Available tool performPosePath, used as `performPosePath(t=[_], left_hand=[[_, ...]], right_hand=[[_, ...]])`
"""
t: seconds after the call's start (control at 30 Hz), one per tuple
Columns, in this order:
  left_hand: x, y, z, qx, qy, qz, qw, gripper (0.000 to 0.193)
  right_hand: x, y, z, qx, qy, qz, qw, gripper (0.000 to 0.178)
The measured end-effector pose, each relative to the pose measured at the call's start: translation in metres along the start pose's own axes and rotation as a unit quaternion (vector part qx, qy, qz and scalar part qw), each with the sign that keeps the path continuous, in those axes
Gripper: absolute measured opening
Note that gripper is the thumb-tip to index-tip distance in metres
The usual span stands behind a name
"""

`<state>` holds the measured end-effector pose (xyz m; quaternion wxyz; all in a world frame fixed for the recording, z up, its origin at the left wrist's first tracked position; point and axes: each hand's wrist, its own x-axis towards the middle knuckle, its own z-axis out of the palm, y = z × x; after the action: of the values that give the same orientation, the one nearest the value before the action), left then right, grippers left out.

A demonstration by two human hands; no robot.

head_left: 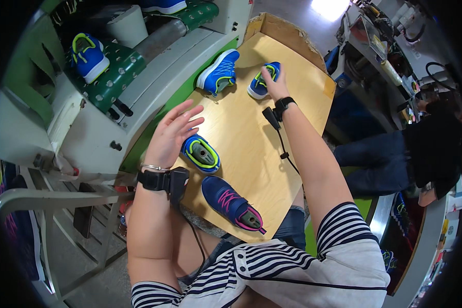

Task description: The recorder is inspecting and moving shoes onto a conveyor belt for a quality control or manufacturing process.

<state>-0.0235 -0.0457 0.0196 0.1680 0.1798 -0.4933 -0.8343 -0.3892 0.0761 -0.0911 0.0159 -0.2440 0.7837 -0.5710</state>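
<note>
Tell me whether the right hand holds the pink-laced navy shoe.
No: the right hand grips a lime-lined blue shoe, while the navy shoe lies on the board.

Blue sneakers show lime linings, the navy sneaker pink laces.

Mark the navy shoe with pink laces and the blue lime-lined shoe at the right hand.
Navy shoe with pink laces (229, 201): head view, on its laced upper.
Blue lime-lined shoe (257, 88) at the right hand (277, 85): head view, blue upper above the white sole.
</note>
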Motion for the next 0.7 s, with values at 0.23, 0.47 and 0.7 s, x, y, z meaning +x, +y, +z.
performPosePath(t=[0.23, 0.47, 0.7], left_hand=[[-0.003, 0.004, -0.01, 0.021, 0.032, 0.02, 0.999, 0.043], [-0.013, 0.014, -0.016, 0.193, 0.146, 0.031, 0.97, 0.043], [-0.012, -0.005, -0.013, 0.172, 0.101, 0.019, 0.98, 0.039]], right_hand=[[-0.019, -0.032, 0.017, 0.036, -0.009, 0.113, 0.993, 0.068], [-0.126, -0.117, -0.066, -0.062, -0.448, 0.009, 0.892, 0.05], [-0.015, -0.11, 0.031, -0.286, -0.29, -0.02, 0.913, 0.078]])
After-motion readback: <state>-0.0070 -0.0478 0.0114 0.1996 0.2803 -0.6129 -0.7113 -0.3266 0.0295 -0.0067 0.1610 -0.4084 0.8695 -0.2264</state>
